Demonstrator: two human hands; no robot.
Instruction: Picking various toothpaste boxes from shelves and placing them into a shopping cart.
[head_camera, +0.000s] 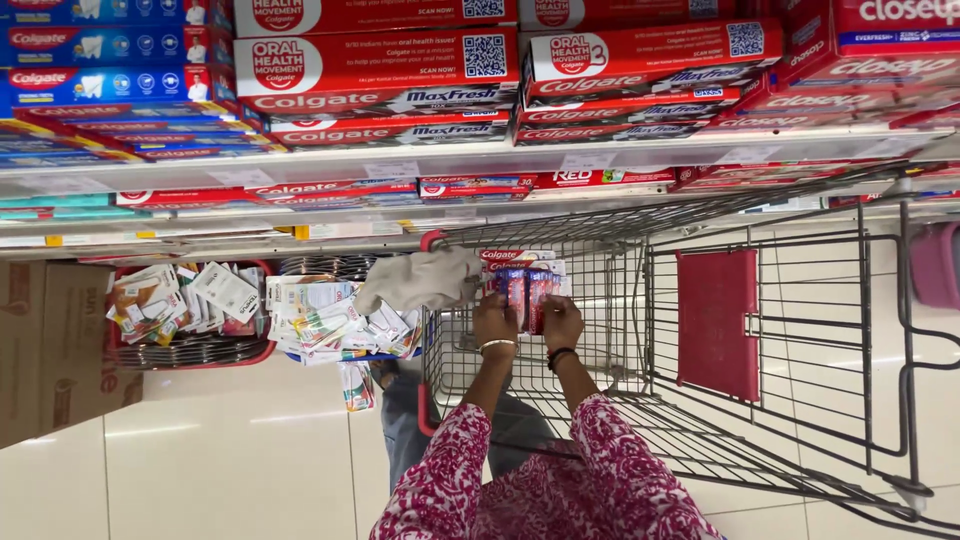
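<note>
At the bottom centre of the frame, two sleeves in a pink and white floral print are seen reaching upward into a wire shopping cart (640, 250). The left hand (495, 322), with a light bangle at the wrist, and the right hand (562, 322), with a dark band at the wrist, are both closed around a bundle of toothpaste boxes (527, 292). The fingers of each hand are curled over the near end of the bundle; the fingertips themselves are hidden behind the boxes, so the exact depth of the grip cannot be told.

The bundle is located just above centre, inside the cart near its left end, beside a grey cloth (420, 280) draped over the cart rim. Its long axis runs near vertical in the frame, away from the person, with the far end pointing toward the shelving. The boxes appear red and blue.

In judgement, the bundle is best handled with both hands kept level and pressed inward, so that no box slips out, and the far end kept clear of the wire wall.

Further off, at centre left, two baskets of small sachets (190, 310) are noted on the pale floor. Beyond, across the upper frame, shelves (480, 155) stacked with red cartons are recorded.
</note>
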